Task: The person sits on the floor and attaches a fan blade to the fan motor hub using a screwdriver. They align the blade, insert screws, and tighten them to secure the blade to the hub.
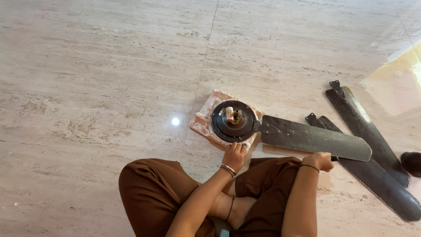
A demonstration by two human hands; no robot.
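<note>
currently fixing a blade [313,139] to the fan motor [233,121]: left hand [234,154] is gripping its rim, right hand [319,161] is fisted round a tool, prob. needing screw alignment.

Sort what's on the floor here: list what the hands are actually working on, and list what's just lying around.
In hand:
- fan motor, dark and round, left hand at its near edge
- attached blade, right hand closed on something at its near edge
- brick under the motor

Lying about:
- two loose blades to the right
- dark round object at the right edge
</note>
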